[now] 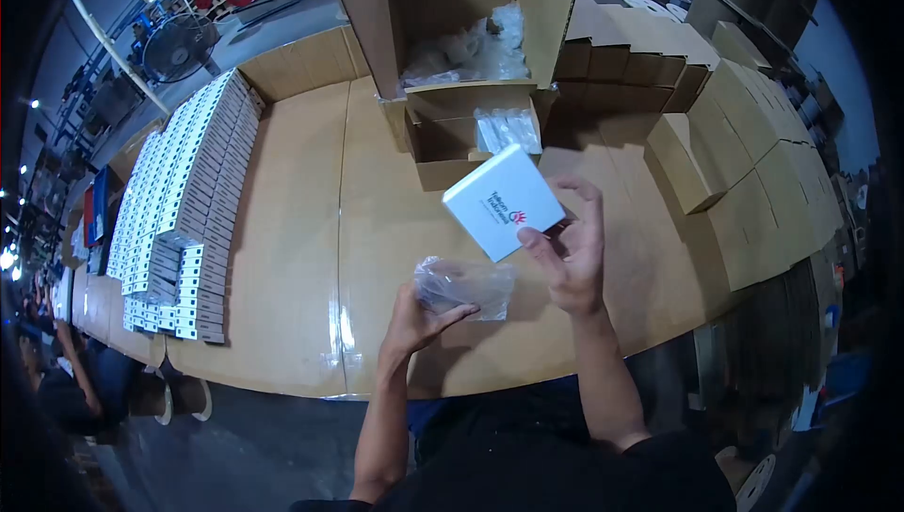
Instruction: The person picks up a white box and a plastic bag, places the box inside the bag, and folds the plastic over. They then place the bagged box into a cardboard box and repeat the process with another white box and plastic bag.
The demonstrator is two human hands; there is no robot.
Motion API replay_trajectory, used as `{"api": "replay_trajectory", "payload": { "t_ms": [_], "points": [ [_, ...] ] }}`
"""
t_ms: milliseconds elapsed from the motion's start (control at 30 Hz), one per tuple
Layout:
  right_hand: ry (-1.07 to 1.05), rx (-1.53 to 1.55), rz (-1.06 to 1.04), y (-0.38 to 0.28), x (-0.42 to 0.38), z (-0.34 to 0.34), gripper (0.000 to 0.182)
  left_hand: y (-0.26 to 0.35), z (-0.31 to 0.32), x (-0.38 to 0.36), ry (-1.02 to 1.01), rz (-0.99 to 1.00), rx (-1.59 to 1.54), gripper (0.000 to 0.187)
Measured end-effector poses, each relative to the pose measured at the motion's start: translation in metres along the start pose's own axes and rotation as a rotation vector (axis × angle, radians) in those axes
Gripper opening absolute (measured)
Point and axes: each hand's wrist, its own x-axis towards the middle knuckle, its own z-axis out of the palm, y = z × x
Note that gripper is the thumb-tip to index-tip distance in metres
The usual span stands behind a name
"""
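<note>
My right hand [573, 253] grips a small white box [499, 200] by its lower right corner, thumb on the printed face. A red logo and dark lettering show on that face, and the box is tilted above the table. Lower and to the left, my left hand [421, 316] holds a clear plastic bag [466, 288], its thumb lying across the bag. The box and the bag are apart. Just behind the white box stands an open brown carton [443, 176] with clear plastic bags [508, 131] in its right part.
Stacked white boxes [198, 192] line the table's left side. A large open carton [367, 4] with crumpled clear plastic [476, 51] stands at the back. Brown cartons [763, 183] are piled along the right. Cardboard [292, 258] covers the table. A person [80, 371] is at far left.
</note>
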Motion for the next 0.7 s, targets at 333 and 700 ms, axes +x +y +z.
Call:
{"api": "replay_trajectory", "payload": {
  "t_ms": [333, 700],
  "points": [
    [-0.129, -0.053, -0.015, 0.023, -0.001, -0.001, 0.046, 0.003, -0.002, 0.003, -0.029, 0.009, -0.007, 0.055],
    [-0.139, -0.161, -0.023, 0.012, 0.002, -0.017, 0.034, -0.001, 0.000, 0.002, 0.048, 0.041, -0.049, 0.055]
  ]
}}
